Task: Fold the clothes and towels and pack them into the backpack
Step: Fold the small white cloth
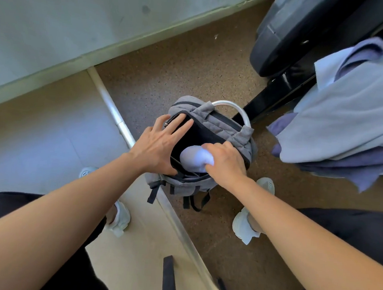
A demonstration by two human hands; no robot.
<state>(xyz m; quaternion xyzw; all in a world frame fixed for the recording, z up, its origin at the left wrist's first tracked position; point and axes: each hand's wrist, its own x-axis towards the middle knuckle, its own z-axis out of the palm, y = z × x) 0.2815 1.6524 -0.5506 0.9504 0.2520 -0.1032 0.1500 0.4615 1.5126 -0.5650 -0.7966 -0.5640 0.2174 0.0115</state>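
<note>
One rolled cloth entering backpack: right hand fingers curled round it, left hand fingers spread; cloth pile, upper right, not yet packed.

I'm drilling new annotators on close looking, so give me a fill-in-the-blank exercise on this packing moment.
1. The right hand grips a rolled pale cloth in the mouth of the ____ backpack.
2. The other hand, fingers spread on the opening's edge, is the person's ____ one.
3. The laundry pile on the right shows a light blue piece over ____ ones.
Missing words: grey; left; purple.
</note>
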